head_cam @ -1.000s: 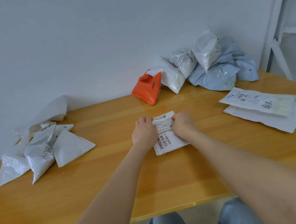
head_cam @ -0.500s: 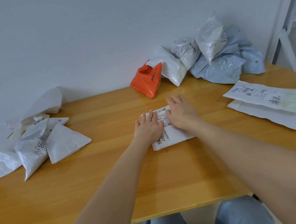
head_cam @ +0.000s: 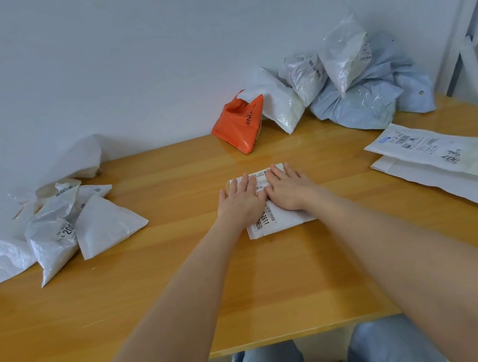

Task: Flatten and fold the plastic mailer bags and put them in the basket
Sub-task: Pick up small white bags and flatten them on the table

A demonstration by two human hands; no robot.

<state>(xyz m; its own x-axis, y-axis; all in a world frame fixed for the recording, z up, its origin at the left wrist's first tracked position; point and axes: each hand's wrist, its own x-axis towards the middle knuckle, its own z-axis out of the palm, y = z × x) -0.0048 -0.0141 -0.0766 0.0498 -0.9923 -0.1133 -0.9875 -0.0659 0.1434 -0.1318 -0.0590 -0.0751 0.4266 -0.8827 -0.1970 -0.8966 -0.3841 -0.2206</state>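
Note:
A white mailer bag point(head_cam: 282, 220) with a barcode label lies folded on the wooden table point(head_cam: 185, 294) in front of me. My left hand point(head_cam: 241, 197) and my right hand point(head_cam: 289, 188) press flat on its far half, fingers straight and side by side. Folded triangular white bags point(head_cam: 56, 232) lie in a heap at the left. An orange bag point(head_cam: 239, 124), white bags point(head_cam: 282, 102) and pale blue bags point(head_cam: 364, 100) are piled against the wall at the back. No basket is in view.
Two flat white mailers point(head_cam: 441, 160) with labels are stacked at the right of the table. A white shelf frame point(head_cam: 474, 37) stands at the far right. My knees show below the table's near edge.
A second ago both hands were curled on the bag's top fold. They have since opened and now press flat on the bag, which lies flatter.

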